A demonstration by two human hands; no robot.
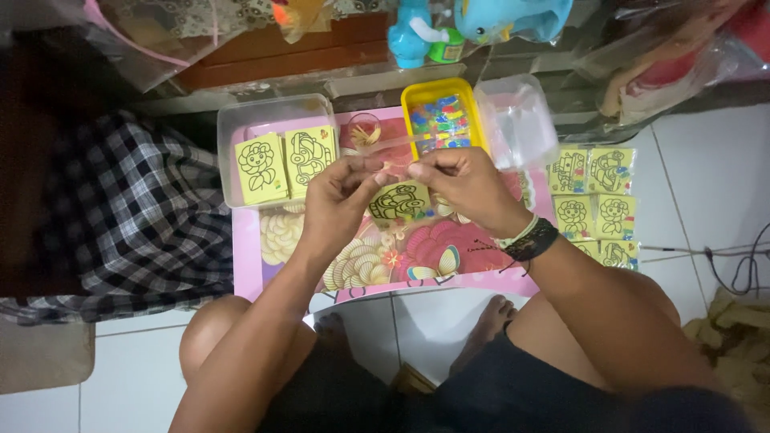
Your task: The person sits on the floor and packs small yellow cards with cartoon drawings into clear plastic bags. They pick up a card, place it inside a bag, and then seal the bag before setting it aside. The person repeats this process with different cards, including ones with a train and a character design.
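Observation:
My left hand [337, 200] and my right hand [465, 186] meet above a small pink floral table [257, 273]. Together they pinch a thin clear plastic sleeve [393, 164] between thumbs and fingertips. Just under the hands lies a yellow picture card [399, 202] with a black car outline. Woven bracelets [529, 239] circle my right wrist. A yellow tray [441, 119] of small coloured packets sits just beyond my right hand.
A clear plastic box [273, 120] at the left holds two yellow cards [285, 163]. Several more yellow cards [597, 200] lie on the white tile floor at the right. A clear lid [517, 120], blue toys [481, 24], a checked cloth [136, 208] and cables [738, 265] surround the table.

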